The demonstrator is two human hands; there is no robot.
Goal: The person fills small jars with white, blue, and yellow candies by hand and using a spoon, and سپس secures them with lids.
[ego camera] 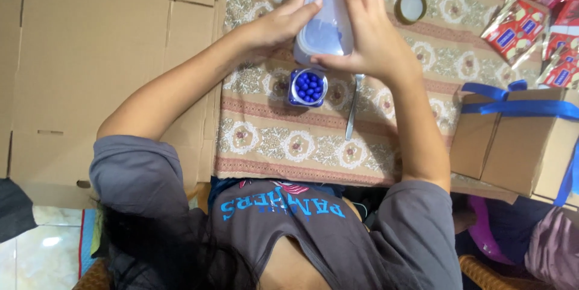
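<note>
Currently: your hands, left (280,21) and right (368,30), clasp the plastic tub (325,21).
Small jar (308,86) below holds blue beads, nearly full; spoon (353,106) idle on worktop (271,139).

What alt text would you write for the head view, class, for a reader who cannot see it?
Both hands, left hand and right hand, hold a translucent plastic container above a small jar of blue beads on a patterned cloth. A metal spoon lies beside the jar.

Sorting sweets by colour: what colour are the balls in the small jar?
Blue, all of them; the jar sits open below both hands in the head view.
</note>
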